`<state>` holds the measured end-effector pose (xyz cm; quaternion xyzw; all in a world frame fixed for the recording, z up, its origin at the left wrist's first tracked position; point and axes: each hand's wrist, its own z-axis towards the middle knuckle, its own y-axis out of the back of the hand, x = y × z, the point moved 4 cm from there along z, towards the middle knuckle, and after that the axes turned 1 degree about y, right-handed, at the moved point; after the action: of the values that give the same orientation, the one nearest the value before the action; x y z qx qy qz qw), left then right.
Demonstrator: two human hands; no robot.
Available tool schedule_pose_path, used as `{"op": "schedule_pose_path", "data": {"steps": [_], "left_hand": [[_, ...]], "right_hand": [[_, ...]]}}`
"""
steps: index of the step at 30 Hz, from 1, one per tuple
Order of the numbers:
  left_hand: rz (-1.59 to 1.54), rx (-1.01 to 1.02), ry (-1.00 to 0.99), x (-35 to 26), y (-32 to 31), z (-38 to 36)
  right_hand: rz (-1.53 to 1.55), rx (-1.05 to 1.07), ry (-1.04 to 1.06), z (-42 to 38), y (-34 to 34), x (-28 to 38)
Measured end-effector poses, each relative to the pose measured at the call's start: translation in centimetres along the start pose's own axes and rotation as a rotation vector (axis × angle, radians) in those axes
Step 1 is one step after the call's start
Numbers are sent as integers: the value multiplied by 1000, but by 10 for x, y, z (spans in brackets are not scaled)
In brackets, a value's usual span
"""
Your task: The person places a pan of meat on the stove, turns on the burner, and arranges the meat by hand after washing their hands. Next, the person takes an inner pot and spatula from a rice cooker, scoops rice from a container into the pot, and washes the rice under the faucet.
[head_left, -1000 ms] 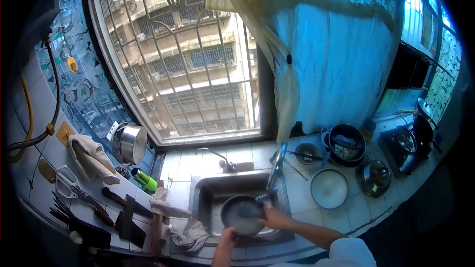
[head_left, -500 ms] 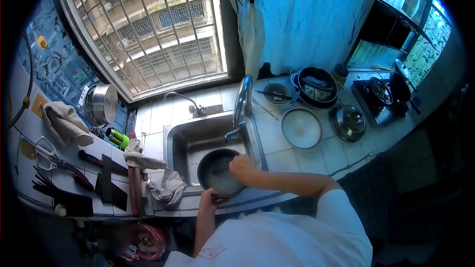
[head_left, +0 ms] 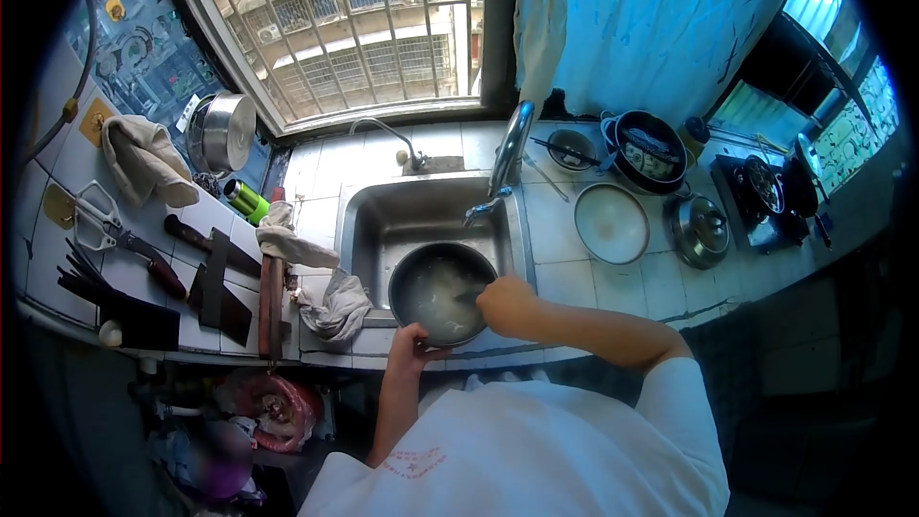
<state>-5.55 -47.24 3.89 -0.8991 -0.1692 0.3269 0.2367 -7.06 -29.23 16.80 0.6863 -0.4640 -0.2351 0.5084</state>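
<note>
A dark round pot (head_left: 407,273) with cloudy, pale liquid inside sits over the front part of the steel sink (head_left: 356,220). My left hand (head_left: 414,347) grips its near left side, thumb at the rim. At the right side of the pot is my right hand (head_left: 507,306), closed around a dark tool (head_left: 470,295) that reaches into the liquid. Most of that tool is hidden, so its kind cannot be made out. Above the sink, the chrome faucet (head_left: 514,139) points toward the basin, behind the pot.
Right of the sink stand a pale round plate (head_left: 613,223), a lidded steel pot (head_left: 700,230), a bowl with chopsticks (head_left: 572,147) and a dark pot (head_left: 651,172). Farther right is a gas stove (head_left: 756,206). Leftward, a grey rag (head_left: 335,306) lies near hanging knives (head_left: 218,297).
The view has shifted, so the scene sits differently in frame. My right hand has moved from over the pot's inside to its right side, drawing the dark tool with it. My left hand keeps its grip.
</note>
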Motion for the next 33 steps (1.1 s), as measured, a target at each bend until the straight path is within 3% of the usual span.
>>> {"op": "schedule_pose_path", "data": {"steps": [4, 8, 11, 13, 16, 20, 23, 26, 30, 33], "left_hand": [[-45, 14, 6, 2, 4, 0], [-98, 51, 46, 0, 6, -2], [-53, 73, 4, -4, 6, -3], [-6, 57, -16, -4, 8, 0], [32, 34, -39, -8, 4, 1], [-12, 35, -33, -15, 4, 3], [-3, 41, -20, -17, 8, 6], [16, 32, -33, -18, 9, 8], [73, 4, -75, -24, 3, 5], [44, -1, -73, -26, 2, 6]], "right_hand": [[21, 130, 50, -15, 15, 16], [-1, 110, 82, -16, 15, 26], [6, -19, 58, -7, 15, 28], [-104, -275, 13, 4, 20, 26], [-180, -431, -64, 33, -3, 11], [-132, -378, -104, 29, -14, 3], [44, -194, -164, 4, -12, 3], [16, -25, -108, -13, -7, 6], [56, -36, -84, -33, -7, 7], [170, -230, -116, -52, 3, 8]]}}
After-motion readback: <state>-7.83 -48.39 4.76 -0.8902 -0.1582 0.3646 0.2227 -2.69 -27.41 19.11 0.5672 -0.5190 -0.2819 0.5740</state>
